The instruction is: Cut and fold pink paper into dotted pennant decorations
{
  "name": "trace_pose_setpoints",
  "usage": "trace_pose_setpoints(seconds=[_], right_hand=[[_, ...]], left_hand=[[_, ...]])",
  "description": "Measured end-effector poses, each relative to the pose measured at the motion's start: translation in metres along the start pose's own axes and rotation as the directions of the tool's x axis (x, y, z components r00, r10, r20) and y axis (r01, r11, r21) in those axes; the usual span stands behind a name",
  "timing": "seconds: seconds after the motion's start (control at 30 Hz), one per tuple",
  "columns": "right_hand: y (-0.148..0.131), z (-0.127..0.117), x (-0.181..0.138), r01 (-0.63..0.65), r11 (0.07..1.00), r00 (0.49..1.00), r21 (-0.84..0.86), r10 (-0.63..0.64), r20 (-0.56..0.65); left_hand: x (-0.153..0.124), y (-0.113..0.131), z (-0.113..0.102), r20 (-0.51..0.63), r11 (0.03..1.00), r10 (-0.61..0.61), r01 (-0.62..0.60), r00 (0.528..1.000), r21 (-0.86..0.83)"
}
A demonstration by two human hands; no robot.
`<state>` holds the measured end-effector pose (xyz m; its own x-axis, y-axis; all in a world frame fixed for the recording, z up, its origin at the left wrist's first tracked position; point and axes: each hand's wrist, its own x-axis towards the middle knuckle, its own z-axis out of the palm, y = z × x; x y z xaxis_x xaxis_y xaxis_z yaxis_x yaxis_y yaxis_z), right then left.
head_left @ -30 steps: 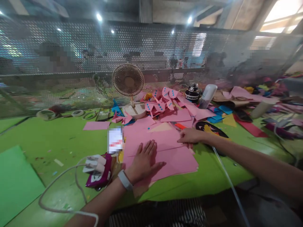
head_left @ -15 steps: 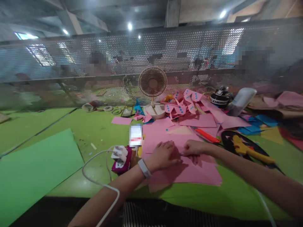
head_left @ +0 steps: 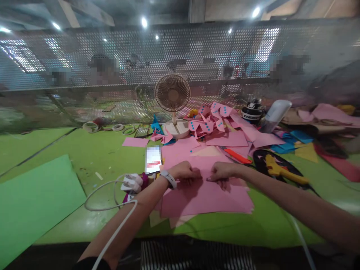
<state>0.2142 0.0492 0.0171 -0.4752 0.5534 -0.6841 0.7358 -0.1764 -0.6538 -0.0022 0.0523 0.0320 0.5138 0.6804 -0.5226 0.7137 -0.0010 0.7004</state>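
A stack of pink paper sheets (head_left: 205, 197) lies on the green table in front of me. My left hand (head_left: 184, 171), with a white band on its wrist, rests curled on the far edge of the top sheet, fingers bent and pinching the paper. My right hand (head_left: 222, 172) sits close beside it, fingers also closed on the same pink edge. The two hands are a few centimetres apart. Whether anything else is in the fingers is hidden.
A small fan (head_left: 172, 98) stands behind, by a heap of folded pink pieces with blue dots (head_left: 209, 122). A phone (head_left: 153, 160), charger and white cable (head_left: 118, 204) lie left. A green sheet (head_left: 33, 202), glue gun (head_left: 281, 170), orange cutter (head_left: 237, 156) and tape rolls (head_left: 91, 126) surround. Perforated metal screen (head_left: 112, 75) behind.
My left hand went from lying flat on the pink sheet to a curled pinch at its far edge. My right hand drew in closer to it. My head turned left.
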Motion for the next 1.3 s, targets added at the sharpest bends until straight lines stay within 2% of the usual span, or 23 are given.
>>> trace_pose_setpoints(seconds=[0.17,0.33,0.43,0.6,0.8,1.0,1.3], right_hand=[[-0.004,0.0,-0.004,-0.007,1.0,1.0,-0.006,0.007,-0.007],[-0.004,0.003,-0.005,-0.018,1.0,1.0,-0.005,0.018,-0.013],[0.0,0.005,-0.002,-0.029,0.999,0.999,-0.019,0.029,-0.027],[0.004,0.003,-0.001,-0.004,0.999,1.0,-0.037,0.003,-0.029],[0.002,0.003,-0.004,0.01,1.0,1.0,-0.024,-0.011,-0.014],[0.003,0.002,-0.003,0.008,0.999,1.0,-0.036,-0.008,-0.007],[0.007,0.001,-0.001,0.038,0.998,0.999,-0.048,-0.038,-0.009]], left_hand=[[0.006,0.0,-0.001,0.032,0.999,-0.022,0.024,0.999,-0.048],[0.004,-0.001,-0.003,0.039,1.0,-0.028,0.028,0.999,0.014],[-0.004,-0.004,-0.005,0.017,0.999,-0.019,0.018,1.0,0.035],[-0.021,-0.017,-0.01,-0.016,0.994,-0.108,0.108,0.994,-0.035],[-0.041,-0.036,-0.018,-0.064,0.985,-0.17,0.17,0.983,-0.017],[-0.054,-0.038,-0.018,-0.093,0.981,-0.191,0.188,0.977,-0.044],[-0.059,-0.018,-0.033,-0.121,0.914,-0.321,0.341,0.939,0.221]])
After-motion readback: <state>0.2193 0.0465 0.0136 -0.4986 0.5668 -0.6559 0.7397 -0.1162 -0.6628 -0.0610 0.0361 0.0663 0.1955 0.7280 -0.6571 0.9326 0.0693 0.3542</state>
